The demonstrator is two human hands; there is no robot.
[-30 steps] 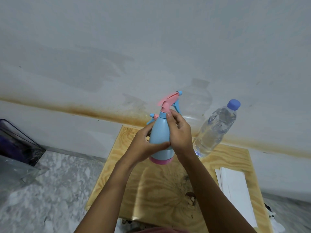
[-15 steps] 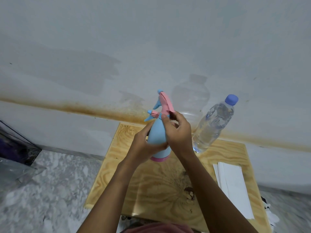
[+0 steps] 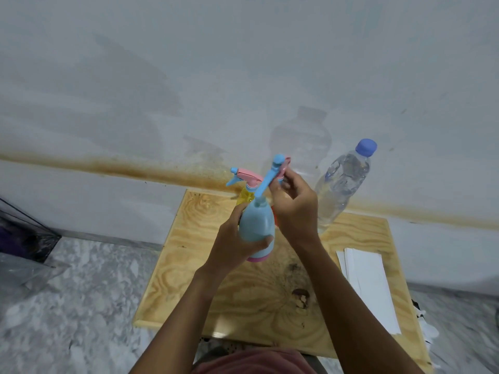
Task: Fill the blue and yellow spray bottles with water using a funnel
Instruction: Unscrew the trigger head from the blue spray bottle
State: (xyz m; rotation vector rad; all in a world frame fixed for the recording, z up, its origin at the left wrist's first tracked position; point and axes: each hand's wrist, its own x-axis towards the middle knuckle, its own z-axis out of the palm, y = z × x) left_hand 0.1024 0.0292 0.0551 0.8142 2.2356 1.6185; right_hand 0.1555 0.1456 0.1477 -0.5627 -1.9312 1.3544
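**Blue bottle held in both hands, spray head raised off the neck**

Left hand (image 3: 235,244): clenched round the lower body of the blue spray bottle (image 3: 256,222), thumb across the front. The bottle is held roughly upright above the middle of the wooden table (image 3: 189,265), its pink base clear of the surface.

Right hand (image 3: 295,209): fingers pinch the pink-and-blue spray head (image 3: 280,164), which sits above the bottle at its 1 o'clock, tilted. A blue stem (image 3: 266,182) runs from the head down to the neck.

Yellow spray bottle (image 3: 245,197): stands at the table's 12 o'clock edge, directly behind the blue one and largely hidden by it. Its pink trigger head (image 3: 245,175) is fitted and points toward 9 o'clock.

An orange item (image 3: 274,214) shows as a sliver behind the right hand; cannot tell what it is.

Water bottle (image 3: 340,184): clear, with its blue cap (image 3: 366,147) on, at the table's 1 o'clock corner.

White paper sheets (image 3: 370,282) lie along the 3 o'clock edge. A dark stain (image 3: 301,294) marks the wood near the centre.
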